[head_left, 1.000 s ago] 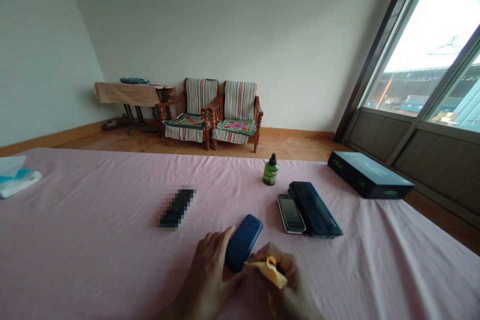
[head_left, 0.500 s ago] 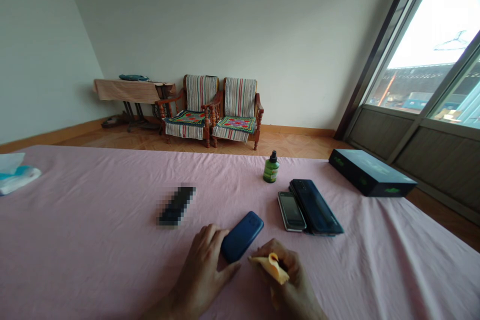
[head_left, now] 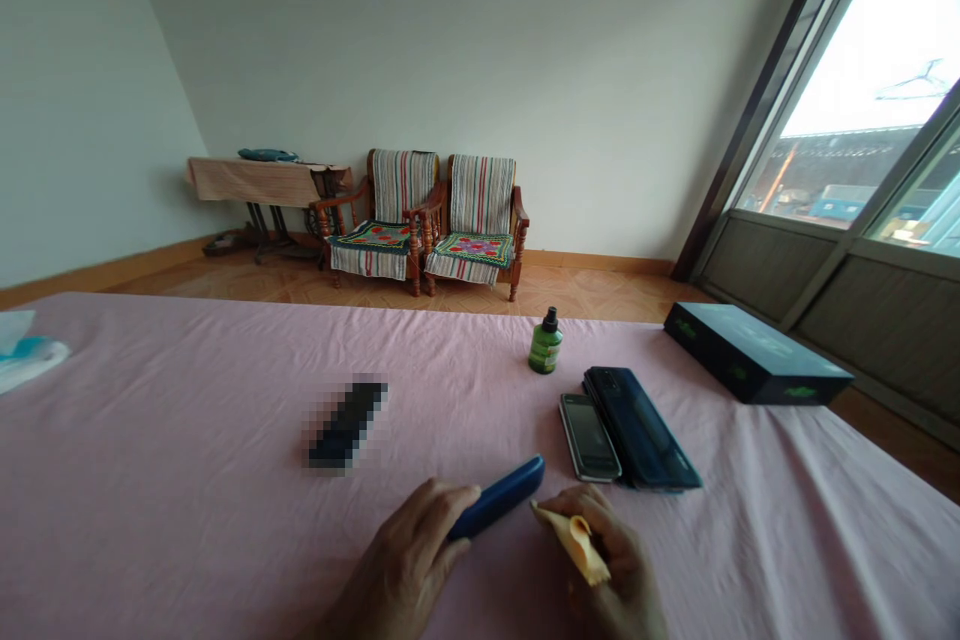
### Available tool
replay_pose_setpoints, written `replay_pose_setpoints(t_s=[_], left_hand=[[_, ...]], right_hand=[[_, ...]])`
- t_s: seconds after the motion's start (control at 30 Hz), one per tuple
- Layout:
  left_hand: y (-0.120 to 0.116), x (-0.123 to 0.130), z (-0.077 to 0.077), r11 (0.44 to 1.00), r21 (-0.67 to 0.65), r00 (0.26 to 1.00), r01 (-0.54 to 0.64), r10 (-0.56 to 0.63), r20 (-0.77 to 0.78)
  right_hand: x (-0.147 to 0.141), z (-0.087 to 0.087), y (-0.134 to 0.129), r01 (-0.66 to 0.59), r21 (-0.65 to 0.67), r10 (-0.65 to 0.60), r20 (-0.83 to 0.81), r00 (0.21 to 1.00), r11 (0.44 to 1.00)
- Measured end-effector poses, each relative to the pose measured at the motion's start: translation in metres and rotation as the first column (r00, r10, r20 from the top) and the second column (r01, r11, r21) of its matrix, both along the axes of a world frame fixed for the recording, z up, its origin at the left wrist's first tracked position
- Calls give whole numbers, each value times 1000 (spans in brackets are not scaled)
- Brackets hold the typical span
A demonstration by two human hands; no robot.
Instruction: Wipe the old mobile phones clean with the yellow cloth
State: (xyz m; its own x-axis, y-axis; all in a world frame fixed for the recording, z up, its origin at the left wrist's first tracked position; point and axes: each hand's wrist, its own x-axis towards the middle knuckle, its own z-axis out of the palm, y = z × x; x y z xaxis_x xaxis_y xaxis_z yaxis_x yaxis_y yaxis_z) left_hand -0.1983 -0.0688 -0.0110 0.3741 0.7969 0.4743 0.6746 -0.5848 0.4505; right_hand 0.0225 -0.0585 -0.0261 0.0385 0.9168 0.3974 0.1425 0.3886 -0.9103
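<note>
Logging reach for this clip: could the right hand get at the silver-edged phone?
Probably yes: the silver-edged phone lies just beyond the right hand, nothing visibly between, though that hand holds a yellow cloth.

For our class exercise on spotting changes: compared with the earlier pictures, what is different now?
The left hand has tilted the blue device, so its narrow side shows instead of its broad face. The right hand has shifted rightward, still holding the yellow cloth. The green bottle and black box stayed put.
</note>
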Motion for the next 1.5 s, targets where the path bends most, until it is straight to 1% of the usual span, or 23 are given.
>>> replay_pose_setpoints(t_s=[0.17, 0.3, 0.4, 0.5, 0.57, 0.67, 0.7, 0.73, 0.8, 0.9, 1.0, 1.1, 1.2, 1.3, 1.37, 1.5], left_hand=[[0, 2, 4, 997, 73, 999, 33, -36, 33], [2, -1, 2, 995, 72, 997, 69, -71, 31], [2, -3, -2, 995, 62, 996, 81, -82, 17], [1, -3, -2, 994, 34, 993, 107, -109, 35], [0, -2, 1, 993, 15, 991, 118, -119, 62], [-4, 0, 6, 994, -21, 991, 103, -101, 90], [-5, 1, 8, 995, -29, 992, 97, -94, 90], [-5, 1, 9, 995, -31, 992, 95, -92, 87], [-6, 2, 8, 995, -39, 993, 93, -89, 79], [-7, 2, 5, 995, -60, 995, 76, -72, 75], [-7, 3, 4, 996, -60, 995, 63, -58, 87], [-8, 5, 7, 995, -54, 991, 82, -75, 114], [-8, 5, 8, 996, -61, 987, 71, -61, 151], [-7, 5, 5, 998, -58, 986, 33, -22, 166], [-6, 4, 3, 999, -47, 988, 18, -11, 154], [-5, 4, 2, 1000, 9, 990, 5, -6, 140]], right_hand=[[4, 2, 0, 28, 49, -29, 2, 1000, 998], [10, 1, -2, 49, 36, -50, 21, 999, 998], [12, 0, -5, 31, 19, -32, 25, 999, 999], [12, 8, -7, 6, 34, -7, 42, 999, 999], [12, 19, -4, -19, 48, 15, 100, 995, 999], [11, 35, 7, -67, 57, 49, 276, 960, 996], [10, 38, 12, -31, 85, 1, 325, 946, 996], [9, 39, 16, -23, 116, -23, 374, 927, 993], [7, 36, 24, -7, 182, -76, 445, 892, 983], [5, 25, 29, -26, 273, -120, 505, 854, 962], [-1, 18, 25, -73, 365, -139, 521, 842, 928], [-16, 18, 14, -135, 428, -120, 517, 848, 894], [-32, 20, 3, -197, 430, -60, 514, 856, 881], [-34, 19, 1, -224, 413, -24, 517, 856, 883], [-26, 19, 7, -193, 403, -52, 523, 851, 895], [-5, 19, 24, -68, 383, -165, 542, 824, 921]])
